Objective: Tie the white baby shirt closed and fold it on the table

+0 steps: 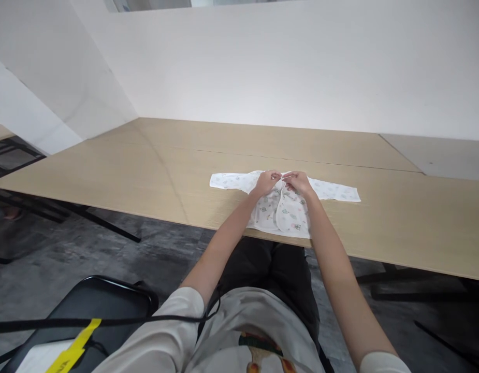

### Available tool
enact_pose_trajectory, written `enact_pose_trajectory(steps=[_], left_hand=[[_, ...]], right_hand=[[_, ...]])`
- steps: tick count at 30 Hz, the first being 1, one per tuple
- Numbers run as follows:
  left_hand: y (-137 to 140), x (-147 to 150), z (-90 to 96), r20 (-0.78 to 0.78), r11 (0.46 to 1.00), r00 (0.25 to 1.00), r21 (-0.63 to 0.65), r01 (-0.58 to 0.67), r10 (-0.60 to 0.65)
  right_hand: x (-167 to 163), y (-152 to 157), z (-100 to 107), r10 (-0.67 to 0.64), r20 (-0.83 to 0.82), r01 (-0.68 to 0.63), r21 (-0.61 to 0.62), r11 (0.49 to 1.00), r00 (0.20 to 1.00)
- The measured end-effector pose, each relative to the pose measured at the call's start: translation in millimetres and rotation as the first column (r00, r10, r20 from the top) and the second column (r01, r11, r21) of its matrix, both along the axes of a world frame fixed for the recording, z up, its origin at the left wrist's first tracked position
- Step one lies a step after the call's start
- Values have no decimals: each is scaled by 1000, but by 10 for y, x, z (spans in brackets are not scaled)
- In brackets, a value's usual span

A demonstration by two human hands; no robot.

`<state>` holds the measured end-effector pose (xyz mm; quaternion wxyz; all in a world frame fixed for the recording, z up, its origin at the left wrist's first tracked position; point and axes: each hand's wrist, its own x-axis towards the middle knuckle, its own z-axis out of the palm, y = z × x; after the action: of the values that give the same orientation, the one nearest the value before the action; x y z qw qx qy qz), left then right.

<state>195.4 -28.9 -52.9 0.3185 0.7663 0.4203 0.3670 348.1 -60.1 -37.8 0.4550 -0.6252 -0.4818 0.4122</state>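
A small white baby shirt point(295, 215) with a scattered print lies spread on the wooden table, front side up. Its two sleeves stretch out to the left and right, and its curved front edge runs down the middle. At the neckline my left hand point(267, 181) pinches the shirt's edge from the left. My right hand point(296, 182) pinches it from the right, fingertips close to those of the left. Both hands are closed on the cloth at the collar. Whatever small part lies between the fingertips is too small to make out.
The light wooden table point(177, 181) runs up to a white wall point(243, 67). A black chair point(107, 298) stands at lower left, with a black cable point(146, 319) and a yellow tag point(74, 349) across it. Black table legs point(107, 225) show below.
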Motion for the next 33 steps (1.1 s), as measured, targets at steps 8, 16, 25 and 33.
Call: enact_pose_trajectory(steps=[8,16,25,33], left_hand=[[-25,-13,26,64,998,998,-63,1,4],[-23,-23,30,69,998,998,-62,-2,7],[61,-50,-30,96,996,995,-90,-3,11],[-67,-16,89,48,993,996,-94,-69,74]], right_hand=[[-25,-30,53,1,-10,0,32,999,1000],[-49,-42,55,11,-3,-10,72,997,1000],[-106,-104,66,56,126,-68,95,993,991],[-170,-159,102,21,175,-38,92,995,984]])
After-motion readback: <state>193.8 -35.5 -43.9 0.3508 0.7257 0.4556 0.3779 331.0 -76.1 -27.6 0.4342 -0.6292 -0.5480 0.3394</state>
